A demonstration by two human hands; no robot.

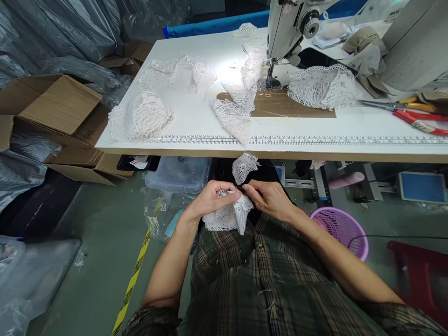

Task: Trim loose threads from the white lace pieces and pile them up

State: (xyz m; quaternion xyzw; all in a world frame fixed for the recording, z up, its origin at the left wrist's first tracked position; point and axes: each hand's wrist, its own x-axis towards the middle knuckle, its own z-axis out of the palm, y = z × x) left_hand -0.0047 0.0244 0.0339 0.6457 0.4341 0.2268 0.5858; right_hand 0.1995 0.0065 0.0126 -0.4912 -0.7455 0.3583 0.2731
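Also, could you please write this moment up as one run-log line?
left hand: holding white lace | right hand: fingertips at its edge | table: sewing machine, lace pieces, scissors

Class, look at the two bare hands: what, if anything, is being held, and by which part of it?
A piece of white lace, pinched near its upper edge by the left hand; what the right hand's fingertips pinch beside it cannot be told.
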